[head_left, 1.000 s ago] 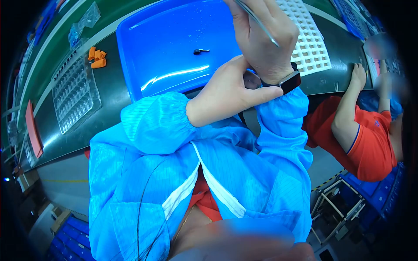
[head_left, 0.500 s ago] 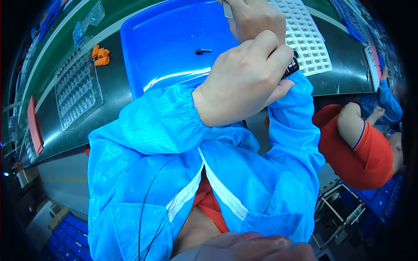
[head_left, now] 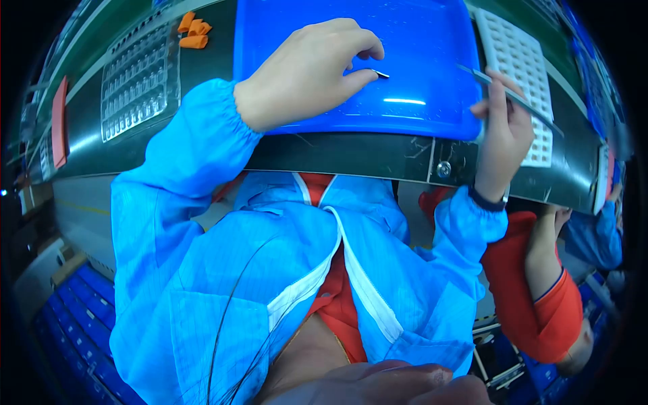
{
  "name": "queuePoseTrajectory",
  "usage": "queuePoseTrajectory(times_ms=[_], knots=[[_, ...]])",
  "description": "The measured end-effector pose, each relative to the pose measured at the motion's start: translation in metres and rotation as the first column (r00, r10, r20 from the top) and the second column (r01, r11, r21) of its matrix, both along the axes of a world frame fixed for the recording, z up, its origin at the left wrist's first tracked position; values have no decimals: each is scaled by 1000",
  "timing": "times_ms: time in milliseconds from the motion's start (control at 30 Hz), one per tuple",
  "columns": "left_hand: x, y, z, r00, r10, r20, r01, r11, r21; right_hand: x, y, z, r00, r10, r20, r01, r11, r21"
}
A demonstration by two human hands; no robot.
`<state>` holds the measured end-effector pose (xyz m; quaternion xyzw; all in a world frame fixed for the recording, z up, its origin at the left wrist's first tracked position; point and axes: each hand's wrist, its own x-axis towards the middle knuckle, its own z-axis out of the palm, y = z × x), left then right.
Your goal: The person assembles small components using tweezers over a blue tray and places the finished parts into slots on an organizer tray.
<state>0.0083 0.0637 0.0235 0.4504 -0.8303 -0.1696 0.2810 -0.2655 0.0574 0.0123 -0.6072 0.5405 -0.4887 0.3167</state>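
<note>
My left hand [head_left: 307, 71] is over the blue tray [head_left: 432, 125], back up, with thumb and index finger apart. Right by the thumb tip is a small dark piece with a bright edge [head_left: 382, 74], partly hidden by the thumb; I cannot tell whether they touch. At the tray's right edge, my right hand [head_left: 505, 131] grips slim grey metal tweezers [head_left: 523, 102] between thumb and fingers, their thin end pointing left over the tray. A black band [head_left: 487, 201] circles my right wrist at the cuff.
Left of the tray lie several orange finger cots [head_left: 194, 32] and a clear blister tray [head_left: 138, 84]. A white tray with many pockets [head_left: 518, 61] sits to the right. Beyond the bench's right end is a person in a red shirt [head_left: 553, 310].
My left hand has left my right wrist and moved left over the tray, beside the small dark piece. My right hand has come down and right with the tweezers. The view has shifted.
</note>
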Motion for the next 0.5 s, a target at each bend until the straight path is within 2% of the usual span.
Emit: queuePoseTrajectory(times_ms=[33,133,267,400,467,500], knots=[[5,-3,-5,998,12,66,-14,1000,24,0,4,-3,1000,17,4,-17,1000,8],[3,-10,-20,997,5,81,-9,999,46,2,12,-15,985,-55,164,34,991,131],[-4,-18,-35,995,-58,83,53,997,52,9,18,-19,964,-77,255,49,992,117],[-5,-18,-37,989,-100,110,91,992,86,19,28,-17,992,-52,116,39,993,112],[-4,-18,-36,986,-111,126,98,990,104,20,32,-15,992,-47,114,31,990,138],[-3,-18,-36,993,-97,74,87,988,127,20,33,-14,993,-42,114,24,987,159]])
